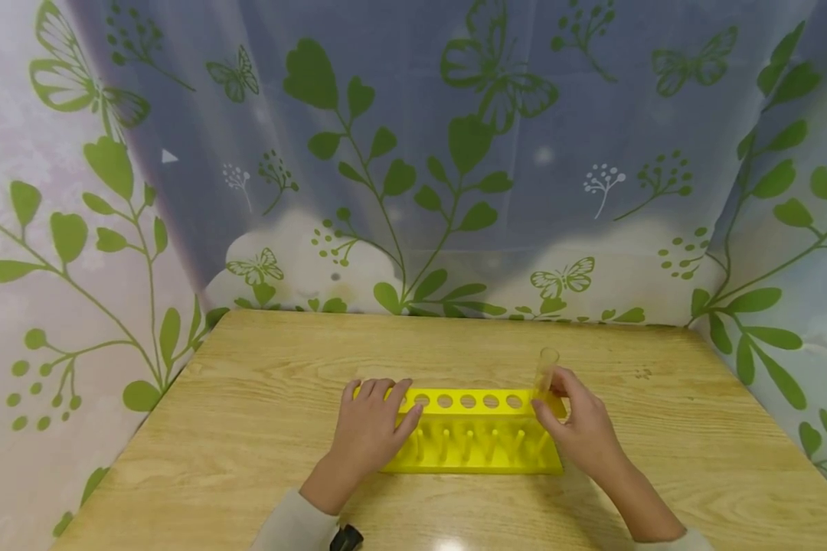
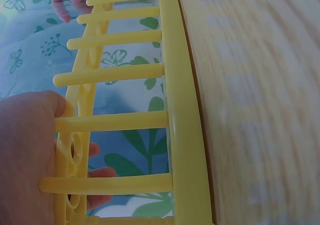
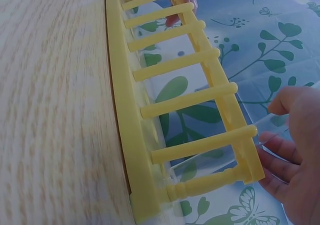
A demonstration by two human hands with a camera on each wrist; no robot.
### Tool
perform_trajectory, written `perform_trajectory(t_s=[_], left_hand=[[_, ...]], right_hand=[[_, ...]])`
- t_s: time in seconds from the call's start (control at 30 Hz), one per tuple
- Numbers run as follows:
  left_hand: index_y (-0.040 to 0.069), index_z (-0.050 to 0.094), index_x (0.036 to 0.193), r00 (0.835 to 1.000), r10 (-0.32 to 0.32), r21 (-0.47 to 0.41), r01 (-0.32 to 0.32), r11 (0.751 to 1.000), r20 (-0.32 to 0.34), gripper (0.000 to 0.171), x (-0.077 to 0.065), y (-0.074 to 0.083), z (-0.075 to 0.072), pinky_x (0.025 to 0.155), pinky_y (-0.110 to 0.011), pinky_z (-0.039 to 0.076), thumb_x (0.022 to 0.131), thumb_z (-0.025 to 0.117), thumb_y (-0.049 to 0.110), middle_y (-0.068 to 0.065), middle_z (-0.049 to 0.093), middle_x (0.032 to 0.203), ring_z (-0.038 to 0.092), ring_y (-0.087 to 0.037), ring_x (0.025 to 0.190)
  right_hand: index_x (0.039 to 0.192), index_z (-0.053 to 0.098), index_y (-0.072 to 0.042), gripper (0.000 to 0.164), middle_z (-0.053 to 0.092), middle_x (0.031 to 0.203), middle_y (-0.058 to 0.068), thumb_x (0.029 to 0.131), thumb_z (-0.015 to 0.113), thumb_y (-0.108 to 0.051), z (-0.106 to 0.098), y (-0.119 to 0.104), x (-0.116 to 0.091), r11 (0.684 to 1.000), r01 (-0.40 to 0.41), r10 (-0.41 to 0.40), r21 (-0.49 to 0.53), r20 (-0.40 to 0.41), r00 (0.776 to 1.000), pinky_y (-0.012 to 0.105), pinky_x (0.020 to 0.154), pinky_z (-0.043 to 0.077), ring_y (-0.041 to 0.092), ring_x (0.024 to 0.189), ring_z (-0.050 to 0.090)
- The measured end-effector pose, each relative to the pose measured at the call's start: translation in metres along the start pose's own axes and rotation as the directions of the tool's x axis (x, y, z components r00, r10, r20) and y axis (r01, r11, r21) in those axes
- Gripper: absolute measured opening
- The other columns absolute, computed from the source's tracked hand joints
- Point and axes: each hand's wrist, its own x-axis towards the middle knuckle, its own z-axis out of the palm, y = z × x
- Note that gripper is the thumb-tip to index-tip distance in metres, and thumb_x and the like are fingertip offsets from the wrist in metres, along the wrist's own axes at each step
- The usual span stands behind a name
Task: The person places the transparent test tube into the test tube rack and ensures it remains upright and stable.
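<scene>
A yellow test tube rack (image 1: 478, 464) stands on the table, with a row of round holes in its top bar and upright pegs below. My left hand (image 1: 367, 423) grips its left end, fingers over the top bar and thumb along the front. At the right end, a clear test tube (image 1: 547, 367) stands in the last hole, its open top rising above the bar. My right hand (image 1: 586, 430) holds this tube between thumb and fingers. In the right wrist view, the lower part of the tube (image 3: 205, 160) shows through the rack, near the base.
The wood-grain table (image 1: 248, 451) extends around the rack on all sides. A curtain (image 1: 413, 191) printed with leaves and butterflies hangs behind it and along both sides. A small black object (image 1: 347, 537) shows by the left sleeve (image 1: 296, 524).
</scene>
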Motion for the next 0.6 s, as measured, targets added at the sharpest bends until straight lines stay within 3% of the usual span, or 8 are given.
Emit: perform_trajectory(t_s=[0.13,0.37,0.6], left_hand=[[0.018,0.060,0.130,1.000,-0.010,-0.013,0.010,1.000,0.009,0.046,-0.0031,-0.0008,0.0010,0.099,-0.055,0.036,0.100,0.045,0.050,-0.005,0.064,0.116,0.058,-0.027,0.110],[0.019,0.058,0.132,1.000,-0.020,-0.018,0.020,1.000,0.014,0.047,-0.0044,-0.0018,0.0020,0.101,-0.055,0.034,0.100,0.044,0.050,-0.004,0.062,0.120,0.056,-0.027,0.113],[0.018,0.058,0.133,1.000,-0.011,-0.034,0.012,0.999,0.017,0.046,-0.0035,-0.0042,-0.0001,0.103,-0.056,0.033,0.100,0.046,0.049,-0.003,0.061,0.122,0.053,-0.027,0.117]], right_hand=[[0.114,0.051,-0.006,0.029,0.064,0.108,0.012,0.089,0.068,-0.006,0.0005,-0.0008,-0.0013,0.999,-0.031,0.031,0.015,0.025,0.999,0.060,0.084,0.049,0.039,0.105,0.061],[0.134,0.043,0.002,0.051,0.054,0.127,0.027,0.091,0.067,-0.014,-0.0026,-0.0029,-0.0007,0.996,-0.091,0.091,0.005,0.072,0.993,0.067,0.091,0.040,0.048,0.119,0.049],[0.145,0.033,0.000,0.069,0.039,0.144,0.025,0.094,0.066,-0.031,-0.0075,-0.0064,0.0037,0.988,-0.154,0.154,-0.016,0.132,0.979,0.068,0.096,0.036,0.048,0.128,0.039]])
